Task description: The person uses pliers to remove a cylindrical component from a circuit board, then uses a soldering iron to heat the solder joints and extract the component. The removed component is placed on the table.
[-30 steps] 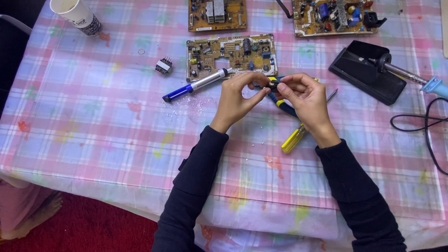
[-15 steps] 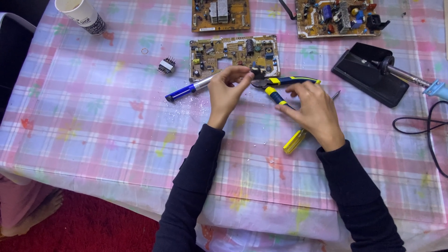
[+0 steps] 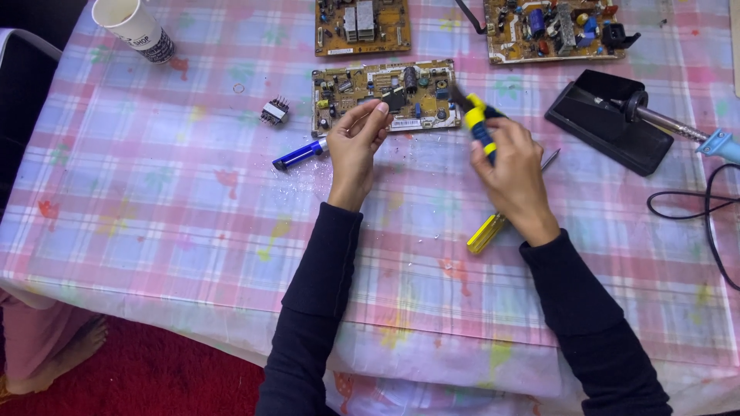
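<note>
**Me:** Right hand (image 3: 512,166) closed around the yellow-and-blue pliers (image 3: 479,127), nose at the near circuit board's (image 3: 381,96) right edge. Left hand (image 3: 357,142): fingers curled at that board's front edge, pinching together (whether they hold anything, I cannot tell).

**Partner:** Technique?

**Me:** I'd judge it best to pin the board flat and keep the nose square.

**Partner:** Labels?

**Me:** White strip on the board's front edge; paper cup (image 3: 131,27), top left, has a dark printed band.
</note>
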